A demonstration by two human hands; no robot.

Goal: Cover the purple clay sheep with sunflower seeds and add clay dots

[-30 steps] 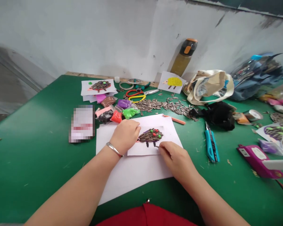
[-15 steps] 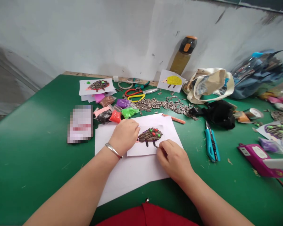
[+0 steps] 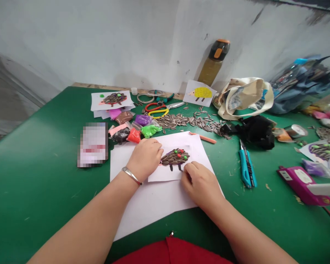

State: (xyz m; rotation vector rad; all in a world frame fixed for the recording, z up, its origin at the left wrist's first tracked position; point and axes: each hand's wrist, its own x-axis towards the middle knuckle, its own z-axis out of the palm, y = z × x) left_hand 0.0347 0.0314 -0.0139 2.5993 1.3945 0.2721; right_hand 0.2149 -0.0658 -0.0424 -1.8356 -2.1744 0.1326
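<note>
A small white card (image 3: 159, 176) bears a hedgehog (image 3: 174, 157) made of sunflower seeds with red and green dots and two black legs. It lies on larger white paper (image 3: 143, 205). My left hand (image 3: 146, 156), with a silver bangle at the wrist, rests on the card's left side near the hedgehog's snout, its fingers curled together. At the lower right of the hedgehog, my right hand (image 3: 200, 179) is closed beside the right leg. A small dark tip shows at its fingertips; what it pinches is mostly hidden.
Behind the paper lie clay packets (image 3: 133, 135), scissors (image 3: 165, 110) and loose seeds (image 3: 172, 121). On the right are a teal cutter (image 3: 247, 167), a black strap (image 3: 257, 132) and a magenta device (image 3: 302, 185). A bottle (image 3: 214, 62) leans against the wall.
My right hand has shifted slightly up and left, close against the hedgehog's right leg. My left hand has stayed in place on the card.
</note>
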